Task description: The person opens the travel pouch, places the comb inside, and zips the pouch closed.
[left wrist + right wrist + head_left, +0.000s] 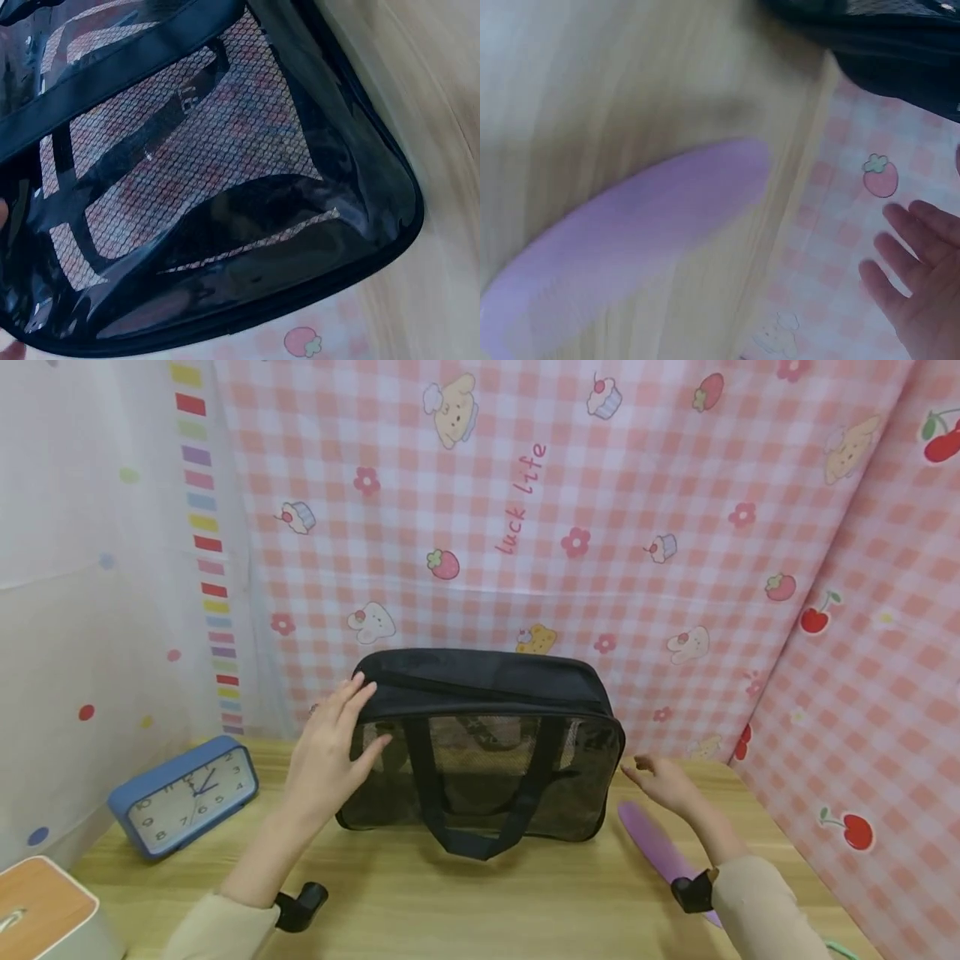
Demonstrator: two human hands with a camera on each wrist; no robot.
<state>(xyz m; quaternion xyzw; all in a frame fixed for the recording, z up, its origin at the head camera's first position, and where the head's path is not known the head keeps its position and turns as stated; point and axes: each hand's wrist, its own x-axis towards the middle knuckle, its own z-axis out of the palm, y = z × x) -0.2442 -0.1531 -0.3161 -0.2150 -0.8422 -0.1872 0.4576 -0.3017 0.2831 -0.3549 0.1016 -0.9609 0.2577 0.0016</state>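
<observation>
A black bag (480, 689) with a see-through front panel stands upright on the wooden table. Its black strap handle (483, 846) hangs down over the front. My left hand (326, 752) rests on the bag's upper left corner, fingers extended along the top edge and thumb near the front panel. In the left wrist view, mesh and dark straps show through the clear panel (225, 165). Just off the bag's right side is my right hand (663, 785), holding nothing; its fingers are spread in the right wrist view. A long purple comb-like thing (652, 210) lies below it.
A blue alarm clock (191, 797) stands on the left of the table. In the near left corner is a white box with a wooden lid (45, 897). Pink checked cloth (480, 593) hangs behind the table and along the right.
</observation>
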